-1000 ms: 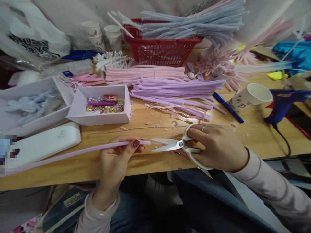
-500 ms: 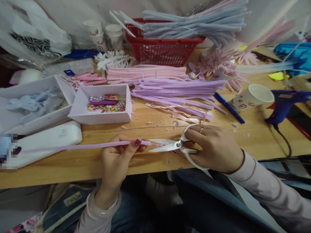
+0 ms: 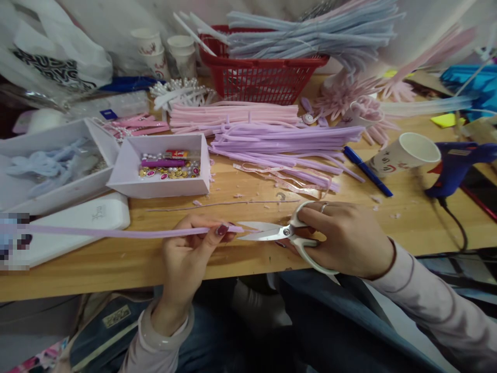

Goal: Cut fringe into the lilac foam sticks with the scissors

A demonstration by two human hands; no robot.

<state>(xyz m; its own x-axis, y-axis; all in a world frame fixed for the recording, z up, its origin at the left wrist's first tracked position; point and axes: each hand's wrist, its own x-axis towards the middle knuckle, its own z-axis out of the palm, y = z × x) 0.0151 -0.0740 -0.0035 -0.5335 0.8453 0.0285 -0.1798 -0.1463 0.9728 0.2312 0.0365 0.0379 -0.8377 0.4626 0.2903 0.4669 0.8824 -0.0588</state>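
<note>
Between thumb and fingers, my left hand [image 3: 190, 248] pinches a purple pipe cleaner [image 3: 128, 233] close to its right end. The strip stretches left over a white device [image 3: 89, 220]. My right hand [image 3: 337, 235] has its fingers through the white handles of a pair of scissors [image 3: 267, 231]. The blades are slightly parted and point left at the pipe cleaner's tip, which lies at their mouth. A thin bare strand [image 3: 225, 205] rests on the table just beyond my hands.
Behind my hands lie purple pipe cleaners [image 3: 283, 139] and pink ones [image 3: 233, 115]. A red basket [image 3: 264, 77] holds grey-blue ones. Left stands a white box [image 3: 159, 189] of beads. A blue pen [image 3: 367, 171], paper cup [image 3: 411, 155] and blue glue gun [image 3: 450, 166] are at right.
The scissors and my right hand have shifted very slightly to the right. The far left part of the pipe cleaner has risen a little. My left hand keeps its pinch.
</note>
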